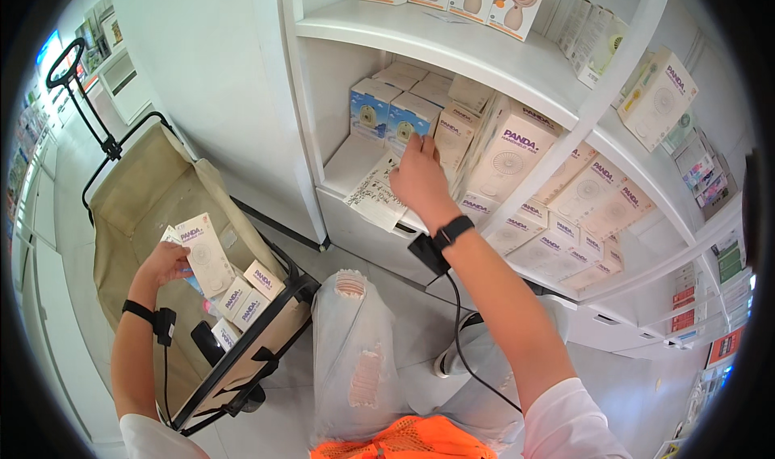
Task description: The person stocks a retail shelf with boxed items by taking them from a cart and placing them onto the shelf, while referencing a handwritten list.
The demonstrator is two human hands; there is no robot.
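My left hand (168, 263) is closed round a white fan box (205, 253), which it holds tilted above the inside of a beige folding cart (141, 188). Below that box, several smaller white fan boxes (245, 306) lie against the cart's near side. My right hand (420, 176) reaches into the low shelf, its fingers bent together at the front of a blue-and-white box (408, 120). Whether the fingers grip anything is hidden. Beneath this hand a sheet of paper with handwriting (375, 192) lies over the shelf edge. Another blue-and-white box (371, 108) stands to its left.
Larger fan boxes (513, 154) stand to the right of my right hand, with more stacked beyond the white shelf upright (597, 112). The shelf above (452, 35) overhangs my reach. A black handle (109, 146) rises from the cart's far end. Cables hang from both wrists.
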